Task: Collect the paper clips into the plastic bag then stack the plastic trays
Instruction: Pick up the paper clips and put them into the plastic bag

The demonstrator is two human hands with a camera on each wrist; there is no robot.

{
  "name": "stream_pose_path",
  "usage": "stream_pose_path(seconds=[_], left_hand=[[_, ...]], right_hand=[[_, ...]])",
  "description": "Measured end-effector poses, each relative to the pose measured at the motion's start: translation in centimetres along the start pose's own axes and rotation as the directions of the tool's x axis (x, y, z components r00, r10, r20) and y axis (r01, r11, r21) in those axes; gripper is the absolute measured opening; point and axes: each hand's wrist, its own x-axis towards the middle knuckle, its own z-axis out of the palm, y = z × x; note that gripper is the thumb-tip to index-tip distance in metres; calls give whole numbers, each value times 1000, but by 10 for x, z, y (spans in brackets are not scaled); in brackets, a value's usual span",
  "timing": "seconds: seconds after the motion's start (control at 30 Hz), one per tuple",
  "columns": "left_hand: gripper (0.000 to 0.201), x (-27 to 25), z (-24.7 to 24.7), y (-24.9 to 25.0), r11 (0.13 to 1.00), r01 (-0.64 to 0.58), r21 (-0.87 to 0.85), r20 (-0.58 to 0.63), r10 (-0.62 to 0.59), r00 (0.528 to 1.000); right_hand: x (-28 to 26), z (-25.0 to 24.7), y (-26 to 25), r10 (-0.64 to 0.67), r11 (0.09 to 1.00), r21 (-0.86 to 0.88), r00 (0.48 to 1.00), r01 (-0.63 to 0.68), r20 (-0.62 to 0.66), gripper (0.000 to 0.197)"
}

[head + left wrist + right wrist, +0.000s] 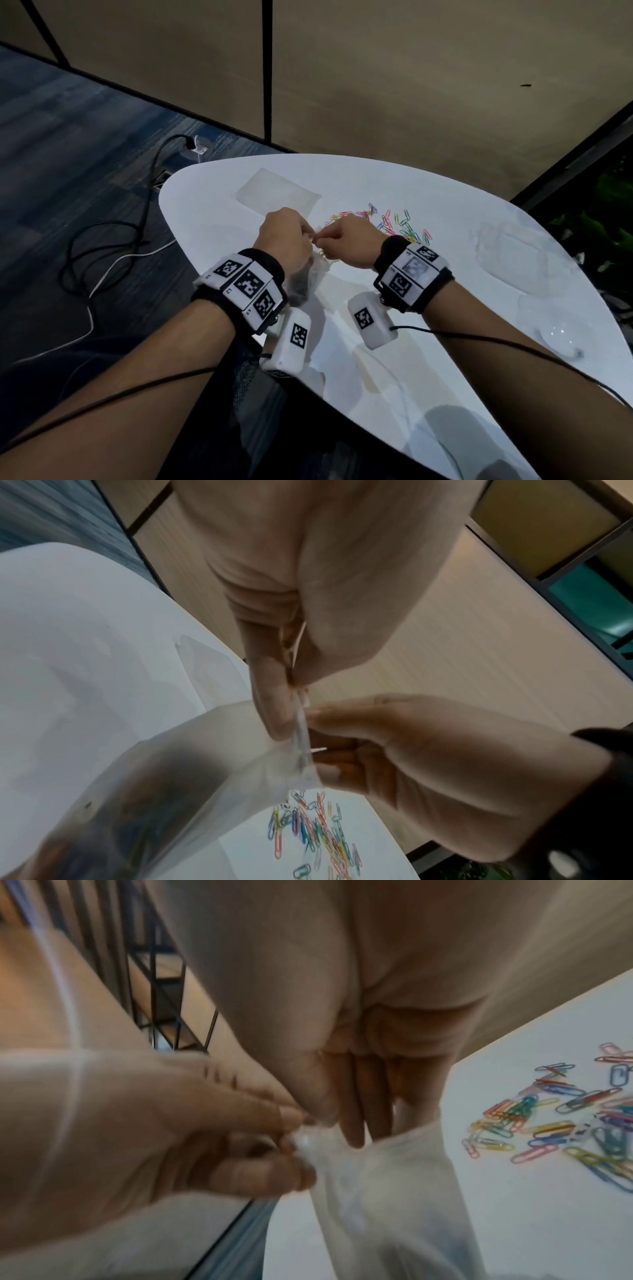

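Observation:
A clear plastic bag hangs above the near part of the white table, and dim coloured shapes show through it in the left wrist view. My left hand pinches the bag's rim between thumb and fingers. My right hand meets it from the right and pinches the same rim, its fingers curled at the mouth. Several coloured paper clips lie loose on the table just beyond my right hand. One clear tray lies far left, and two more lie at the right.
Black and white cables trail over the blue carpet left of the table. Beige partition panels stand behind it, and a green plant is at the right edge. Wrist cables run along both forearms.

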Motion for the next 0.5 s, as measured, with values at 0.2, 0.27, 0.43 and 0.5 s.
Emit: stream_pose_path(seconds=[0.2,0.27,0.43,0.5], left_hand=[[26,6,-5,-5,1000,0,7,-46,1,999],[26,3,-4,-7,1000,-6,30,-50,8,999],[25,-1,2,-13,996,-10,84,-43,13,999],[24,2,2,-12,997,-1,76,-40,4,999]], right_hand=[[40,-23,48,95,987,147,961,-58,-260,35],[59,-12,66,-17,909,-415,988,-48,-153,39],[92,28,101,-124,548,-821,986,162,111,51],[102,29,112,-79,566,-820,995,91,56,49]])
